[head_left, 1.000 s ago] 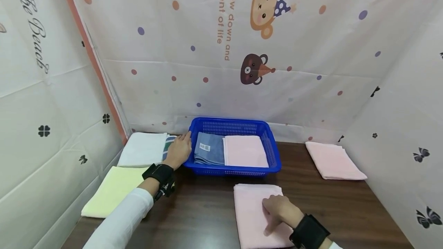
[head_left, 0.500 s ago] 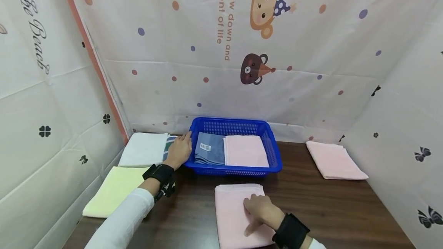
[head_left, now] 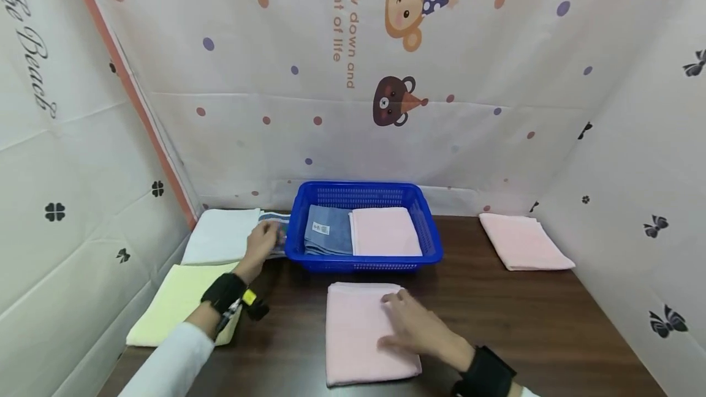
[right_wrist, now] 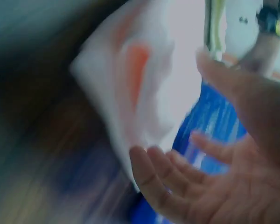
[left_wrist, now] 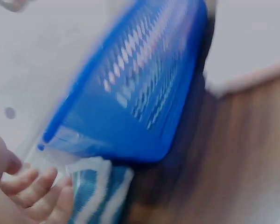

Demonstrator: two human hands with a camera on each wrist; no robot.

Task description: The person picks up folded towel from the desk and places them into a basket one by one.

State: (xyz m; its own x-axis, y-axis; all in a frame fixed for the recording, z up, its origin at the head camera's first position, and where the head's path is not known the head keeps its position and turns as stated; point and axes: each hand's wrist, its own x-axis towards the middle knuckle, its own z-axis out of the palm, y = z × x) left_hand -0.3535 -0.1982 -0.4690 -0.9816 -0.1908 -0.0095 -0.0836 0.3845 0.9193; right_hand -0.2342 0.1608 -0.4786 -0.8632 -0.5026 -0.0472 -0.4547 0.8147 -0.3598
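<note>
A folded pink towel [head_left: 358, 336] lies on the table in front of the blue basket [head_left: 364, 264]. Over its right part hovers my right hand [head_left: 416, 326], fingers spread and loosely bent, holding nothing; the right wrist view, though blurred, shows a gap between thumb and fingers. My left hand [head_left: 260, 247] is beside the basket's left end, apart from its rim, with relaxed fingers near a striped green-and-white towel [left_wrist: 100, 191]. Inside the basket a folded blue towel [head_left: 328, 230] and another pink towel [head_left: 386, 231] lie side by side.
At the left lie a folded white towel [head_left: 220, 234] and a yellow towel [head_left: 182, 299], partly under the left forearm. A further pink towel [head_left: 526, 242] lies at the back right. Patterned cloth walls [head_left: 248, 66] enclose the dark wooden table [head_left: 524, 336].
The front pink towel slid left under my right hand, which has since eased off it. My left hand has let go of the basket rim and drawn back left. The head view shifted slightly.
</note>
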